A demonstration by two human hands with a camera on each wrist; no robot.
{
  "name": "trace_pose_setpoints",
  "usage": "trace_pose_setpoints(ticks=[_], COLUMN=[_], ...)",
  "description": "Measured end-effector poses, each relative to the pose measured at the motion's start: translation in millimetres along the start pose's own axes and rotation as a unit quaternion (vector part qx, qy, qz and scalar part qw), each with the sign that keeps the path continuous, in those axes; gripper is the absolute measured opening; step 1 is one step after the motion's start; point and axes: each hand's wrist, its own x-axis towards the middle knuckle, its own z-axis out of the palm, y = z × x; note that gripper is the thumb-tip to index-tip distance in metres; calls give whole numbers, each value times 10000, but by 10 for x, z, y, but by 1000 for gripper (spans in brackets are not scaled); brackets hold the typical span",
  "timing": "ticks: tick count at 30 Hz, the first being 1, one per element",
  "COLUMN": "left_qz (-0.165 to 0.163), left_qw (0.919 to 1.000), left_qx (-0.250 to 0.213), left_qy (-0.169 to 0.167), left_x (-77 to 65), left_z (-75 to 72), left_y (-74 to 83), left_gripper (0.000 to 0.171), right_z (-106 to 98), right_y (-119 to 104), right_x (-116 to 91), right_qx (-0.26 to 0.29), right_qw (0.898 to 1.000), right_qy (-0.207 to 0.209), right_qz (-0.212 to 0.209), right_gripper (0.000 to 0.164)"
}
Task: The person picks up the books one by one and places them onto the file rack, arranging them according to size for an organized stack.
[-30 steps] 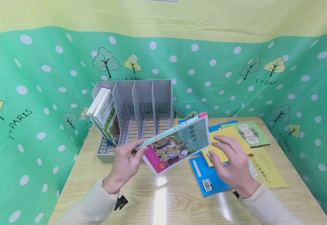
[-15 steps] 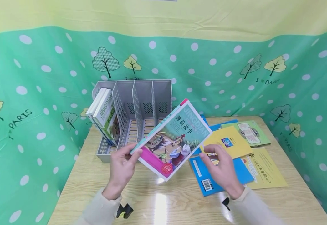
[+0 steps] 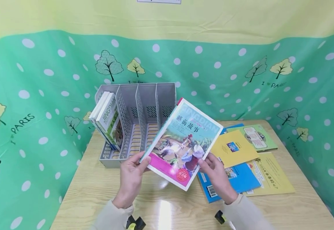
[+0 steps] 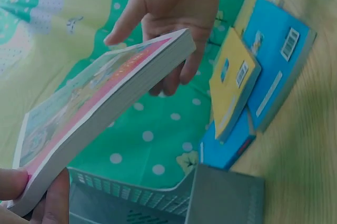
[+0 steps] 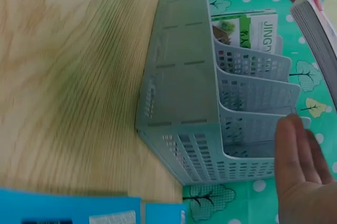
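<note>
A book (image 3: 181, 143) with a teal and pink cover is held above the table (image 3: 190, 212), its cover turned to the head camera and its top pointed towards one o'clock. At its eight o'clock side it is grasped by the left hand (image 3: 130, 177), with the thumb laid on the cover and the fingers tucked beneath. Between four and five o'clock the right hand (image 3: 218, 177) is placed: in the head view its thumb is seen over the cover's edge, but in the right wrist view straight fingers are shown apart from the book, so whether it is gripped there cannot be told.

At ten o'clock from the book, a grey rack (image 3: 109, 163) is divided into four compartments; white and green books (image 3: 107, 118) are stood, tilted, at its nine o'clock end. At three o'clock a yellow book (image 3: 243, 143) is laid partly over others, with a green book (image 3: 266, 138) at its two o'clock, a pale yellow book (image 3: 276, 179) at four and a blue book (image 3: 247, 179) at six.
</note>
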Motion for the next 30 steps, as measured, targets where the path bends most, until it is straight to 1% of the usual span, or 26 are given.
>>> trace_pose_setpoints(ticks=[2, 5, 7, 10, 12, 15, 17, 21, 24, 27, 30], left_qz=[-77, -209, -307, -433, -534, -596, -612, -746, -805, -660, -395], left_qw=[9998, 9986, 9977, 9967, 9961, 9955, 9953, 9939, 9910, 9859, 9804], left_qx=[-192, -472, -602, -672, -638, -559, -451, -95, 384, 960, 1351], left_qy=[-67, -82, -87, -172, -284, -473, -593, -805, -997, -1203, -1377], left_x=[-20, -46, -65, -84, -93, -96, -94, -81, -68, -43, -3], left_z=[29, 72, 92, 98, 90, 78, 68, 45, 26, 10, 6], left_y=[-29, -64, -83, -123, -151, -199, -234, -307, -342, -352, -327], left_gripper=[26, 27, 27, 27, 28, 30, 31, 25, 21, 20, 21], right_z=[18, 46, 56, 58, 47, 20, 0, -38, -67, -94, -113], right_y=[10, 9, 3, 8, 18, 25, 15, -17, -39, -58, -81], right_x=[-6, -6, -8, -19, -33, -62, -77, -93, -109, -126, -144], right_qx=[284, 774, 975, 1032, 929, 687, 513, 147, -312, -810, -1080], right_qw=[9996, 9970, 9952, 9946, 9956, 9976, 9987, 9998, 9993, 9962, 9933], right_qy=[-44, -95, -109, -68, -55, -15, 3, 101, 204, 261, 237], right_qz=[-19, 19, 57, 99, 106, 69, 23, -16, -42, -172, -329], right_gripper=[50, 52, 52, 52, 53, 54, 53, 50, 48, 46, 44])
